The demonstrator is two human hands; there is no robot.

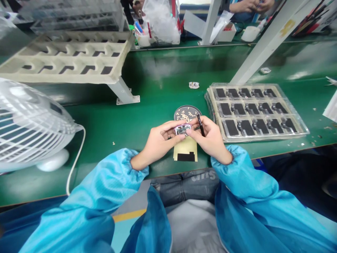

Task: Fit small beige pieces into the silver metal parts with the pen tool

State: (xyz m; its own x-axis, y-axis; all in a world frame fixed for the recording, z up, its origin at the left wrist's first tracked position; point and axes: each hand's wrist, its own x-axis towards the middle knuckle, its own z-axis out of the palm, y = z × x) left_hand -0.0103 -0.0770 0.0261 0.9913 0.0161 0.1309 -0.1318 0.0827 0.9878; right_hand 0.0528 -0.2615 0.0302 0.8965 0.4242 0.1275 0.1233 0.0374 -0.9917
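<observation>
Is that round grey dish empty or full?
Neither: small cream-coloured pieces lie scattered in the round grey dish, with bare patches showing.

Bright light; blurred, stretched edges

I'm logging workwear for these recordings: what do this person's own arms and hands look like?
The left sleeve and right sleeve are bright blue, loose and slightly shiny, with gathered cuffs. The left hand and right hand are bare, without gloves; no watch or ring can be made out.
</observation>
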